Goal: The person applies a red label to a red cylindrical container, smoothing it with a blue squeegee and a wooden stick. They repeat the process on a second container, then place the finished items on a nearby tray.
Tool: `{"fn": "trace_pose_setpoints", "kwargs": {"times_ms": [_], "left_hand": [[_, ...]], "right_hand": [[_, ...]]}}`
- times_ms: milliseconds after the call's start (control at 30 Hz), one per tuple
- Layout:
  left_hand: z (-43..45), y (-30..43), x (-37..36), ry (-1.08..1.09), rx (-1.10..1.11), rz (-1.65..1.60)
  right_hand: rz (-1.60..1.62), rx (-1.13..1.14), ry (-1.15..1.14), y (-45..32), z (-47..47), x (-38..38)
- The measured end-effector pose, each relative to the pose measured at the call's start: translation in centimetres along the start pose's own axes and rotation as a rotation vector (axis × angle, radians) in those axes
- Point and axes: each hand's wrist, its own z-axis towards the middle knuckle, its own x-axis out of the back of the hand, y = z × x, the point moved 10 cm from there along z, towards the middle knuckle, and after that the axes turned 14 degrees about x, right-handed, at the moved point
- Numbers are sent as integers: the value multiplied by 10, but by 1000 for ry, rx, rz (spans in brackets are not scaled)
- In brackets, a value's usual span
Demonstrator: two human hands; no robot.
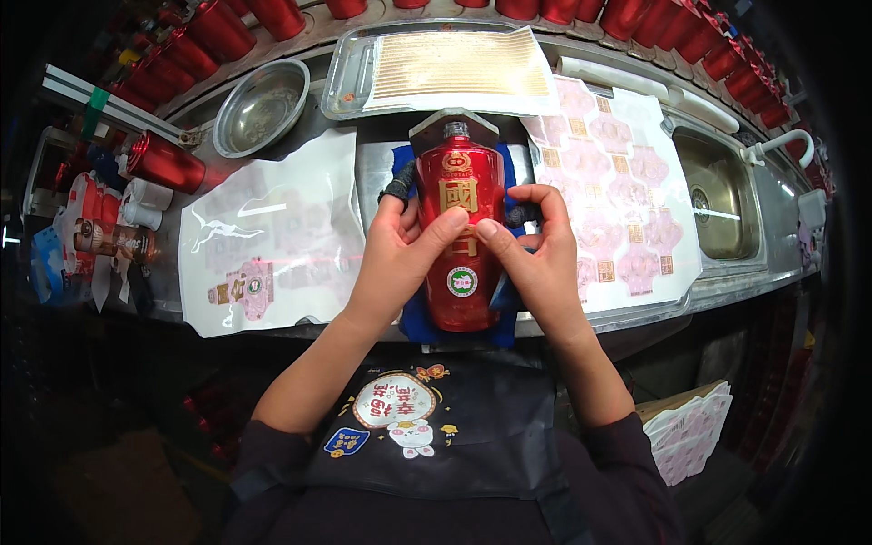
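A glossy red bottle (457,300) lies before me, its uncapped neck pointing away. Gold characters, a crest and a round green-and-white emblem decorate its front. My left hand (400,252) grips its left side, and my right hand (538,255) holds the right side. Both thumbs press on the gold character decal at mid-body, partly hiding it. Black coverings wrap a finger on each hand. Under the bottle is a blue cloth (504,330), and a metal-edged support (436,126) stands behind the neck.
Left lies a mostly used decal sheet (306,197); right, a fuller pink-and-gold one (630,197) beside a sink (719,204). A metal basin (262,109) and a tray (351,68) with a gold-striped sheet (463,71) are behind. Several red bottles (221,30) line the far edge.
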Motion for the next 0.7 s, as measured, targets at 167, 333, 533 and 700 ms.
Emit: {"fn": "trace_pose_setpoints", "kwargs": {"times_ms": [167, 333, 533, 700], "left_hand": [[2, -2, 2, -3, 8, -20], [4, -9, 6, 15, 47, 34], [13, 14, 11, 56, 78, -10], [32, 16, 10, 136, 95, 212]], "right_hand": [[109, -92, -40, 15, 6, -11], [159, -134, -81, 13, 7, -12], [193, -185, -108, 12, 8, -9], [144, -146, -116, 7, 6, -9]]}}
